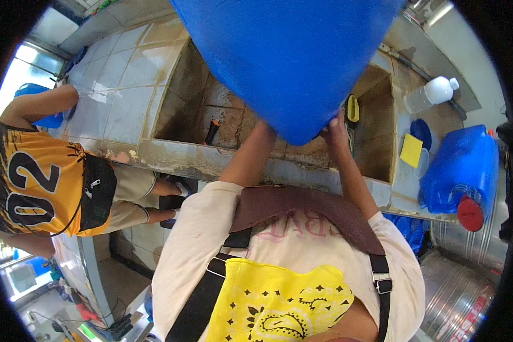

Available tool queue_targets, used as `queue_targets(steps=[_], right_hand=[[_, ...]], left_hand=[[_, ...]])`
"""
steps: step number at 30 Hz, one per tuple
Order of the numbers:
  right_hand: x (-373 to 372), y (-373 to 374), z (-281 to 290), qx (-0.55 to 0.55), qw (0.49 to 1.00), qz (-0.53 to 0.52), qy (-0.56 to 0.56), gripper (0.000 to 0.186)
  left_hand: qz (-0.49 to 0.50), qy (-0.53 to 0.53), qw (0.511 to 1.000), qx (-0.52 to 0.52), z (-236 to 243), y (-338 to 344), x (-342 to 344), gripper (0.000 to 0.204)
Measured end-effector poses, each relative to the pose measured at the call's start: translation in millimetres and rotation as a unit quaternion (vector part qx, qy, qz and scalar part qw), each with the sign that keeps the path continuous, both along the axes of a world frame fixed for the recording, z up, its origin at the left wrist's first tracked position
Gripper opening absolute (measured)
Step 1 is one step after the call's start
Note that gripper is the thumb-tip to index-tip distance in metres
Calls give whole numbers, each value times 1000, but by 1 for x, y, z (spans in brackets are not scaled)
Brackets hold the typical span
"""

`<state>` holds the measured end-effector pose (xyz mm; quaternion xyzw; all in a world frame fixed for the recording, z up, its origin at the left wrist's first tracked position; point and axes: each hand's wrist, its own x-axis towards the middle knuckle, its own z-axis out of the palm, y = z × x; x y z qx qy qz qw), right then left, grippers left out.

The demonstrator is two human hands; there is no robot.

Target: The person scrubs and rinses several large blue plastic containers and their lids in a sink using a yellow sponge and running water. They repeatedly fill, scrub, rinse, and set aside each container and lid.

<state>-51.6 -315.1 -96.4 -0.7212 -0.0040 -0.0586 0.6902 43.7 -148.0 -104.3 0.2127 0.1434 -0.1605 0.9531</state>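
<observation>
Tiled sink (179, 155): right hand (337, 130) grip curled onto blue container (293, 62) edge, left hand (264, 130) grip hidden, can't tell; lopsided hold could drop it.

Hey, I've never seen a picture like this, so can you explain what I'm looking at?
There's no machine here, just a person's bare hands. The one picture comes from a wide camera on their head, looking down, so straight edges bend. Their right hand touches the lower side of a big blue container, which hides much of a basin. Their left hand is hidden behind the container, so I can't tell its grip. A dark-and-orange handle lies in the basin. On the right ledge are a bottle, a yellow pad and a blue jug.
</observation>
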Motion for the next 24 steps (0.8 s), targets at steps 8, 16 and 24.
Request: queue_targets(steps=[8, 16, 24], right_hand=[[21, -18, 50, 93, 991, 28, -94, 96], [4, -3, 135, -107, 987, 24, -116, 98], [28, 40, 129, -207, 947, 70, -236, 111]], left_hand=[[-45, -83, 994, 45, 78, -16, 29, 26], [-102, -80, 990, 63, 91, -3, 27, 27], [-116, -34, 992, 23, 78, 34, 28, 27]])
